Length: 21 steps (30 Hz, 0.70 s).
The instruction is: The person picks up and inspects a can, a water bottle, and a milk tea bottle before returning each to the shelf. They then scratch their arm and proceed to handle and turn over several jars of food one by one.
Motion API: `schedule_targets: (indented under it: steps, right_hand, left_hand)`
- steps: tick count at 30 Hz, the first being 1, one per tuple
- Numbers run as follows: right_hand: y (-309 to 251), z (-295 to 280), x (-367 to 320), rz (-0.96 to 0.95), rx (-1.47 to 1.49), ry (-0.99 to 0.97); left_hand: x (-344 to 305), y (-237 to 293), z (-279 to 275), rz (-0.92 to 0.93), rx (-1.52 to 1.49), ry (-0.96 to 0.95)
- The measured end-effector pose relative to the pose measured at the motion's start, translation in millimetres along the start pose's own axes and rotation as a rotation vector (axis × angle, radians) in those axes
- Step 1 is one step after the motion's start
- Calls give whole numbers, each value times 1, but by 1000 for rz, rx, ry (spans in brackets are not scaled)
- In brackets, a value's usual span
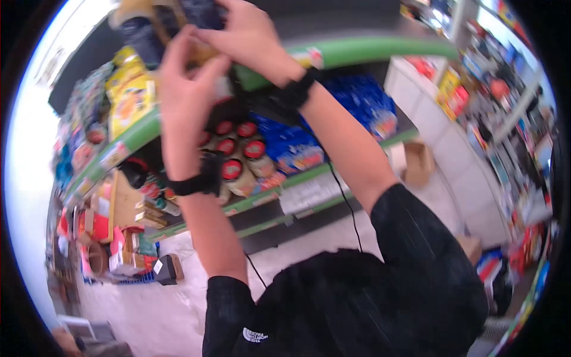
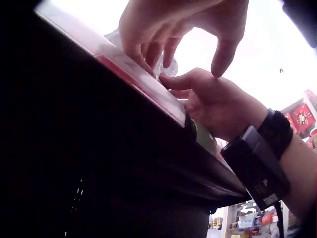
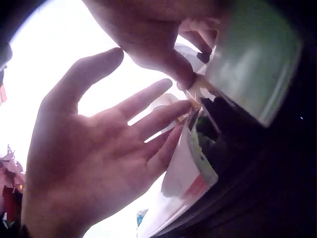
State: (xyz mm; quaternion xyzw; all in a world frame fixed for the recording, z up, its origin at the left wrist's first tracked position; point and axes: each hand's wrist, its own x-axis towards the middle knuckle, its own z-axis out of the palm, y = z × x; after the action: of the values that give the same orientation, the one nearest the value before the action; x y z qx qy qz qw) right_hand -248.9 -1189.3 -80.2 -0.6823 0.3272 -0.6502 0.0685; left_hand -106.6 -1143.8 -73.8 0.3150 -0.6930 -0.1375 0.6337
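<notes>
Both hands meet at the green shelf-edge strip of an upper shelf. My left hand has its fingers fairly straight, as the right wrist view shows, with fingertips right at a white and red label in the strip. From the other side, my right hand brings thumb and fingers together at the strip's end, its thumb bent against it. A gap with crumpled pale material shows between two strip sections. Dark-blue packages stand just behind the hands, blurred.
Below are red-lidded jars and blue bags on a lower shelf. Yellow packets sit left on the upper shelf. A cardboard box lies right of the shelving, and a black cable hangs from the right wrist.
</notes>
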Motion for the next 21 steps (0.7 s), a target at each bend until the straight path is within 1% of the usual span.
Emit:
schedule_targets:
  steps: [4,6,7,9,11,14,15,16,18,20,21]
  right_hand:
    - [-27,-20,-4,21,79,89]
    - [-39,-33,-4,13,143,128]
    - [-42,-41,-4,-27,207,146]
    - [-49,-64,-1,79,-106,-33]
    - [-39,-70,3,-47,179,231]
    - [-44,-95,-5,34,196,251]
    - [-53,-111,-20,6,235,182]
    - [-45,-115,-23,-1,336,196]
    - [-20,-115,-31,-10,551,214]
    - [-28,-136,-65,143,540,185]
    - [-34,-143,-85,114,561,190]
  left_hand:
    - [0,0,3,84,33,60]
    - [-21,8,3,163,19,120]
    - [-39,12,5,197,-9,143]
    - [-86,16,5,202,-88,120]
    - [-140,12,12,104,-178,26]
    - [-210,0,30,-170,-312,-146]
    - [-226,-3,35,-261,-348,-187]
    - [-240,-6,41,-339,-382,-224]
    - [-258,-9,50,-456,-435,-273]
    - [-266,-11,55,-514,-457,-290]
    - [-269,-12,57,-533,-460,-291]
